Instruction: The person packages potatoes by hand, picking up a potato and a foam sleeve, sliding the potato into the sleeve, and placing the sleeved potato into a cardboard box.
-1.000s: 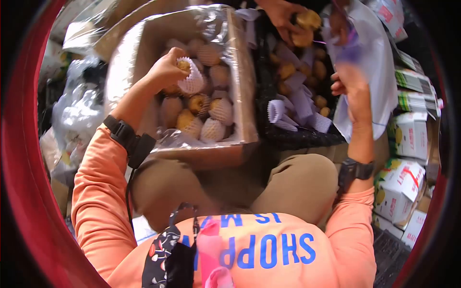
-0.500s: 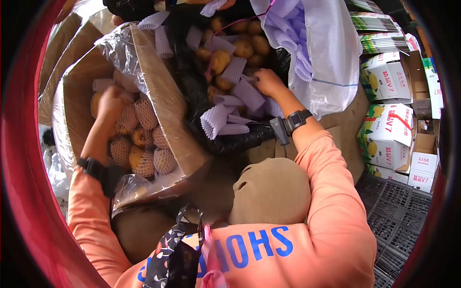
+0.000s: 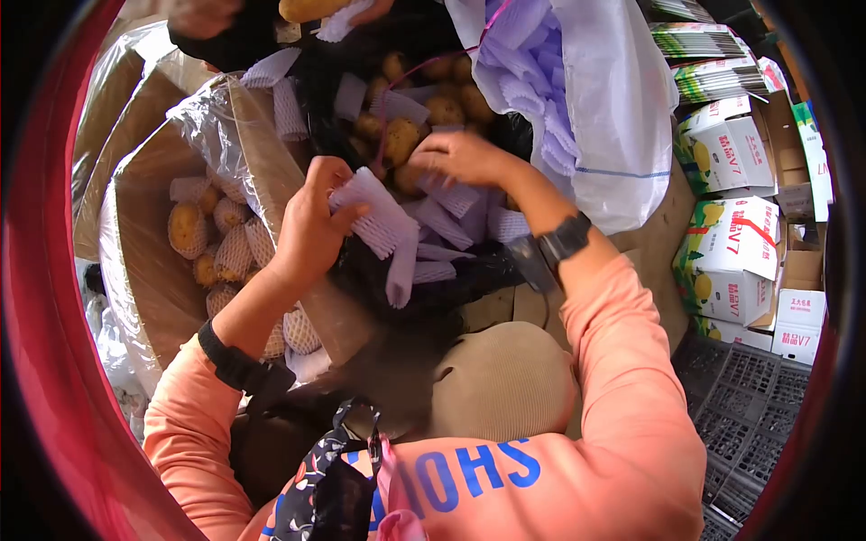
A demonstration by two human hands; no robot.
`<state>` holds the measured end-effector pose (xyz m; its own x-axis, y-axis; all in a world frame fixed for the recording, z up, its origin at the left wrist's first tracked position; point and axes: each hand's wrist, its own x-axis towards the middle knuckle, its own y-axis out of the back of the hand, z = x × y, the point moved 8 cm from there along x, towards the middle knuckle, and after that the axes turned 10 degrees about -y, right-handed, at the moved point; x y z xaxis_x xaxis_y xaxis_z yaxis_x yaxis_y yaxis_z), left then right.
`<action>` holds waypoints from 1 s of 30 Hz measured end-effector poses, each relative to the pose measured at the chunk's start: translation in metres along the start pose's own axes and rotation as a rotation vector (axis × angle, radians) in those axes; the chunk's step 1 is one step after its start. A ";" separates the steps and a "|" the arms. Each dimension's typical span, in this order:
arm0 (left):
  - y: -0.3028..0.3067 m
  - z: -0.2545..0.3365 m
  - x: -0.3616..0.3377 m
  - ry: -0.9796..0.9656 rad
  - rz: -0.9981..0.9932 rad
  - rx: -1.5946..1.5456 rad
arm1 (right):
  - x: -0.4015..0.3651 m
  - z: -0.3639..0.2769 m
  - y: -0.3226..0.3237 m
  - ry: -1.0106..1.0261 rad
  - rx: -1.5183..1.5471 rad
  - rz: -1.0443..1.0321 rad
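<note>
My left hand [image 3: 316,221] pinches a white foam net sleeve [image 3: 368,209] between thumb and fingers, beside the inner wall of the cardboard box. Another foam sleeve [image 3: 401,269] hangs just below it. My right hand [image 3: 465,162] reaches over a black plastic bag [image 3: 361,275] of bare yellow-brown potatoes; its fingers are bent and apart, just above a potato [image 3: 400,142] and some loose sleeves [image 3: 446,224]. Nothing shows in that hand, though its fingertips are slightly blurred. Netted potatoes [image 3: 236,252] lie in the plastic-lined cardboard box [image 3: 144,298] at the left.
A white woven sack [image 3: 622,117] full of foam sleeves stands at the upper right. Printed cartons [image 3: 726,257] and black plastic crates [image 3: 749,397] line the right side. At the top, another person's hand [image 3: 370,11] holds a potato [image 3: 307,9] and a sleeve.
My left hand has come out of the box and now holds a foam sleeve over the black bag. My right hand has moved left over the potatoes. The other person's potato has come into view.
</note>
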<state>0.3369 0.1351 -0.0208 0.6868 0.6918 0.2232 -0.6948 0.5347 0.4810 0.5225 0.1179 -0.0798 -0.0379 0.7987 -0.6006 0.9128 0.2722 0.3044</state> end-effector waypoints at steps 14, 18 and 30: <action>-0.007 0.015 0.009 -0.328 0.004 0.459 | 0.048 0.063 0.110 0.100 -0.310 1.022; 0.018 0.004 0.006 -0.043 0.047 0.338 | 0.001 -0.004 0.068 0.240 -0.560 0.754; 0.175 0.084 -0.037 -0.070 0.341 -0.971 | -0.106 -0.256 -0.104 0.604 0.338 -0.044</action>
<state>0.2081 0.1620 0.1266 0.4103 0.8669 0.2832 -0.7067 0.4985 -0.5020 0.3270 0.1427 0.1415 -0.2081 0.9763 -0.0601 0.9781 0.2074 -0.0168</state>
